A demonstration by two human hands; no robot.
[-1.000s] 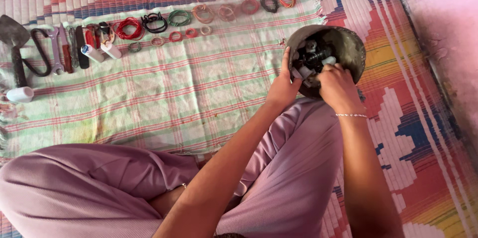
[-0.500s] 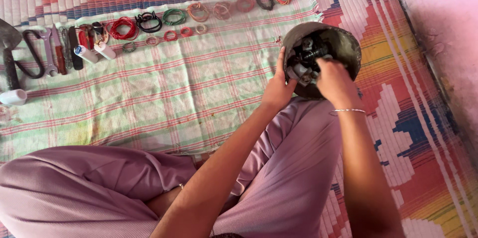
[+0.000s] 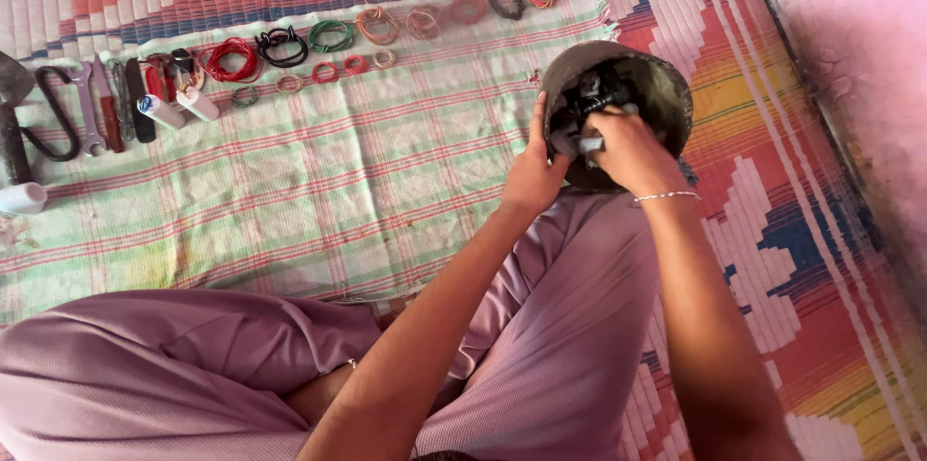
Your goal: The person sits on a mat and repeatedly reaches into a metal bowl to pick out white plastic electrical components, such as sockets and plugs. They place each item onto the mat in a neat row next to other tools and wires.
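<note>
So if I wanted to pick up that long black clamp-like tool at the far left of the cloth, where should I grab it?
Take the black tool by its long straight limb, coming from above. It lies flat on the checked cloth, and the spanner lies close beside it, so a pinch along the limb looks likeliest to lift it cleanly.

Dark round metal bowl (image 3: 666, 84) tilted on lap, small dark parts (image 3: 589, 99) inside.

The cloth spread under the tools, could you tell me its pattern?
The cloth is pale green with pink and red checked stripes; the head view shows it.
</note>
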